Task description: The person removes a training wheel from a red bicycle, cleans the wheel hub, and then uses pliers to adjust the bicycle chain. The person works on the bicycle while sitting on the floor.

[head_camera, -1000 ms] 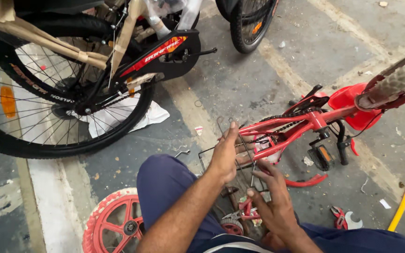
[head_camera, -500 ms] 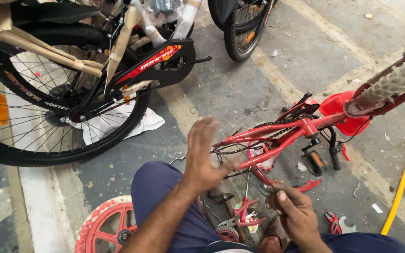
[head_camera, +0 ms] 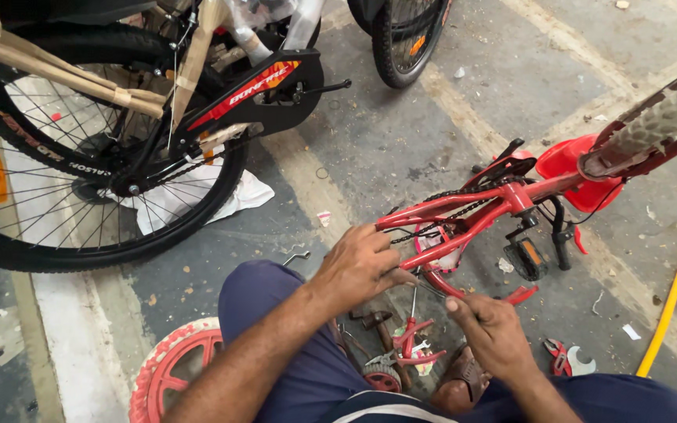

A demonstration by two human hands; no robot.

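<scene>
Now we see the left hand [head_camera: 358,266] gripping the rear end of the small red bike frame [head_camera: 472,207], which lies upside down on the concrete floor [head_camera: 401,133]. Our right hand [head_camera: 491,333] pinches a thin tool [head_camera: 414,301] just below the frame. Beside our knee lies a red wheel [head_camera: 174,372], and a big black bike [head_camera: 119,133] stands at left.

Single head-worn view, looking steeply down, close above the floor [head_camera: 448,149]

Black bicycle wheel [head_camera: 80,180] blocks left; bare floor [head_camera: 401,133] ahead
</scene>
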